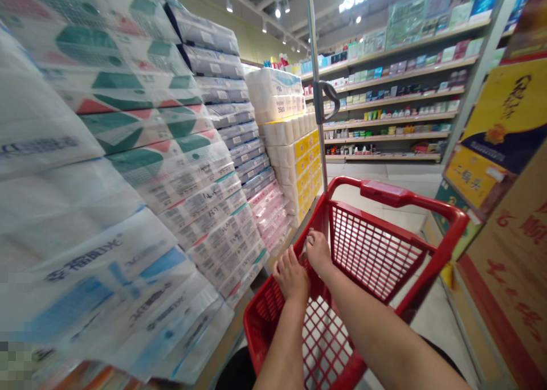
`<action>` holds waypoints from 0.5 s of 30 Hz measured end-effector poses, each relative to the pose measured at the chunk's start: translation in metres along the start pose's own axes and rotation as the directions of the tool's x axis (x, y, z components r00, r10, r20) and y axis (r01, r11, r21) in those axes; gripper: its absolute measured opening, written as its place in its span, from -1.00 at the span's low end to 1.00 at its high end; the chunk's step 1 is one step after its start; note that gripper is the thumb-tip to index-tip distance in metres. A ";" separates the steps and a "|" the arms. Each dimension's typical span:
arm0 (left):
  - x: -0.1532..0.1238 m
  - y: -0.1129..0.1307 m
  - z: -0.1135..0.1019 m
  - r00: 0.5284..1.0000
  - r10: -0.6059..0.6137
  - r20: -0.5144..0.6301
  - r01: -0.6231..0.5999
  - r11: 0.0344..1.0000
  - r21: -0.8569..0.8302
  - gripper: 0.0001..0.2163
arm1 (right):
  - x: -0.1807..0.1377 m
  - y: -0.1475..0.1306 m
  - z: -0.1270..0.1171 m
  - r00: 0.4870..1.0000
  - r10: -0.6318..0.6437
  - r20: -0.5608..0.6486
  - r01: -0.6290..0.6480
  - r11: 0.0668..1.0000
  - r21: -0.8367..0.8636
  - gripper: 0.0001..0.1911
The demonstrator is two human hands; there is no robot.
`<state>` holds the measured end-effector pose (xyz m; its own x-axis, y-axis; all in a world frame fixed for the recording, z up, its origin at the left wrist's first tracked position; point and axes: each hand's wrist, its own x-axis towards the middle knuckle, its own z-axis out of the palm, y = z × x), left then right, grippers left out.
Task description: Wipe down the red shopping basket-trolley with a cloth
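Note:
A red plastic shopping cart point(376, 188) with lattice walls stands in front of me, its handle at the far side. My left hand point(293, 273) is closed over the cart's left rim, fingers curled over the edge. Just beyond it, my right hand point(317, 251) reaches across to the same side, its fingers bent and pressed together at the rim. A small, crumpled, whitish bit shows by the right fingertips, too small to make out. Both forearms pass over the basket, where the lattice floor is visible between them.
Stacked tissue packs point(205, 213) rise along the left, beside toilet-roll bundles point(294, 156). A metal pole point(315, 54) with a grey loop stands at the cart's far-left corner. Printed cartons point(508, 236) line the right. Shelves of small boxed goods point(393, 91) cross the back.

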<state>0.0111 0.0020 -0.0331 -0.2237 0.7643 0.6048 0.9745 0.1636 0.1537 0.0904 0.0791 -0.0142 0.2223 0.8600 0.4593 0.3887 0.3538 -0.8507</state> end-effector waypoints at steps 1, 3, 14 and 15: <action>0.000 0.000 0.001 1.000 0.000 0.000 0.000 1.000 0.004 -0.52 | 0.000 -0.001 0.000 0.999 -0.034 -0.005 0.034 0.999 0.013 -0.76; 0.000 -0.001 0.001 1.000 0.003 0.005 -0.003 1.000 0.013 -0.53 | 0.000 -0.002 0.000 0.996 -0.083 -0.035 0.084 0.996 0.038 -0.74; 0.018 0.004 -0.033 0.961 0.053 0.272 -0.097 0.984 0.151 -0.50 | 0.010 0.021 0.011 0.995 0.018 0.096 -0.017 1.000 -0.011 -0.53; 0.020 0.004 -0.038 0.948 0.071 0.311 -0.126 0.979 0.160 -0.51 | 0.010 0.024 0.009 0.992 0.012 0.127 -0.011 1.000 -0.010 -0.49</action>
<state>0.0099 -0.0058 0.0094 -0.1370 0.9298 0.3415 0.9852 0.1639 -0.0509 0.0943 0.0998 -0.0322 0.1114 0.9040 0.4128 0.3954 0.3407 -0.8530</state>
